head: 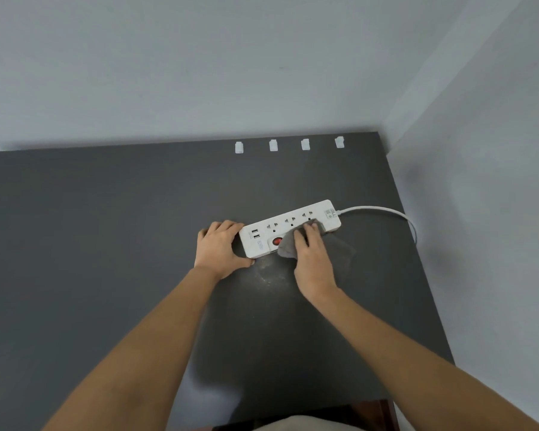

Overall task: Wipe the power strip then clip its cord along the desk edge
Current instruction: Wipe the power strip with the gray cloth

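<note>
A white power strip (288, 227) lies flat on the dark grey counter (91, 244), set at a slant a little right of the middle, its far end pointing toward the right-hand wall. The person's left hand (220, 248) braces the near end: fingers curled over the far corner, thumb laid along the near edge, a spread grip cupping the strip's end rather than lifting it. Two USB ports and three sockets show on the strip's top, and a red switch (276, 241) peeks out just beside the cloth. The right hand (313, 259) presses a grey cloth (288, 247) onto the near long side of the strip, fingers flat and close together on top of the fabric, the rest of the cloth trailing onto the counter to the right of the hand. A pale dusty smear (266, 275) marks the counter between the two wrists. The white cord (383, 211) leaves the strip's far end, curves right and drops over the counter's right edge beside the wall. Along the far edge, four small white cable clips (273, 145) stand in a row, well apart from the strip, none holding the cord.
</note>
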`<act>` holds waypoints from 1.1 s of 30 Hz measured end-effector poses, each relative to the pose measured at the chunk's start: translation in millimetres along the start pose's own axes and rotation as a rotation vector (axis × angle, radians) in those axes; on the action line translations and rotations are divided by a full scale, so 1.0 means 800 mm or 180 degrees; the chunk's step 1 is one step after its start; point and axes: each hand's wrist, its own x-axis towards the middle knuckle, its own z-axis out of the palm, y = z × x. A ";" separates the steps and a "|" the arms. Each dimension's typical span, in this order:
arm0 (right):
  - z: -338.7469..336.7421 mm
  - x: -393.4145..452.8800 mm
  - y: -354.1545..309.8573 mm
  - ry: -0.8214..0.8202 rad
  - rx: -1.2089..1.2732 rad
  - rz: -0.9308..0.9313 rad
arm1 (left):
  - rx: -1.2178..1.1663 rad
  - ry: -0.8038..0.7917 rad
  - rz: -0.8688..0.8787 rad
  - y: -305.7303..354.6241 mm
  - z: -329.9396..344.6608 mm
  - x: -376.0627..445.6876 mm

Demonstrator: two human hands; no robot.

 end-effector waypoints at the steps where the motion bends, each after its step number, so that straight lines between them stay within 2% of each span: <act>1: -0.007 0.001 0.006 -0.0032 -0.0166 -0.0267 | -0.0001 -0.0001 -0.0004 0.000 0.000 0.000; 3: -0.028 0.010 0.033 0.0055 -0.0571 -0.0440 | 0.0013 0.0008 0.0014 0.000 0.000 0.000; 5: -0.043 0.021 0.047 0.0147 -0.0706 -0.0085 | 0.0019 0.0028 0.0001 0.001 0.001 0.000; 7: -0.033 0.020 0.023 0.0134 -0.0651 0.0020 | 0.0024 0.0012 -0.0002 0.002 0.002 0.001; 10: -0.002 0.012 -0.026 -0.0090 -0.0493 -0.0558 | 0.0032 0.0016 -0.0005 0.000 0.000 0.000; 13: -0.026 0.015 0.006 -0.0146 -0.0660 -0.1080 | 0.0043 -0.0010 0.0005 -0.001 -0.001 0.000; 14: -0.037 0.020 0.027 -0.0139 -0.0836 -0.1011 | 0.0043 -0.0002 0.0017 0.001 -0.001 -0.001; 16: -0.052 0.031 0.053 0.0030 -0.0997 -0.0348 | 0.0037 0.0005 0.0009 0.002 -0.001 0.000; 18: -0.043 0.029 0.035 0.0098 -0.0902 0.0059 | 0.0040 -0.0018 0.0006 0.003 0.001 0.000; 20: -0.019 0.016 -0.012 0.0044 -0.0804 -0.0351 | 0.0047 -0.0015 -0.0008 0.003 0.000 0.001; 22: -0.004 0.002 -0.045 -0.0261 -0.0463 -0.0846 | 0.0087 -0.0025 -0.0010 0.003 -0.001 0.000; 25: -0.030 -0.001 -0.033 -0.0939 0.0748 -0.0729 | 0.0124 -0.0039 0.0024 -0.001 0.000 -0.002; 26: -0.045 0.000 -0.021 -0.0952 0.1116 -0.0649 | 0.0098 -0.0029 0.0021 -0.002 0.000 -0.001; 27: -0.059 0.005 -0.008 -0.0646 0.1368 -0.0432 | 0.0079 -0.0019 0.0018 -0.002 0.000 -0.001; 28: -0.068 0.013 0.008 -0.0121 0.1479 -0.0079 | 0.0074 -0.0026 0.0015 -0.001 -0.001 0.001; 30: -0.066 0.028 0.027 0.0812 0.1080 0.0596 | 0.0101 -0.0044 0.0027 0.000 -0.001 0.001; 31: -0.056 0.033 0.021 0.0877 0.0717 0.0698 | 0.0108 -0.0049 0.0028 0.000 -0.001 0.001; 32: -0.044 0.032 0.006 0.0561 0.0307 0.0427 | 0.0101 -0.0048 0.0019 0.000 -0.002 0.000; 33: -0.029 0.023 -0.014 0.0034 0.0014 -0.0076 | 0.0086 -0.0050 -0.0001 -0.001 -0.002 0.000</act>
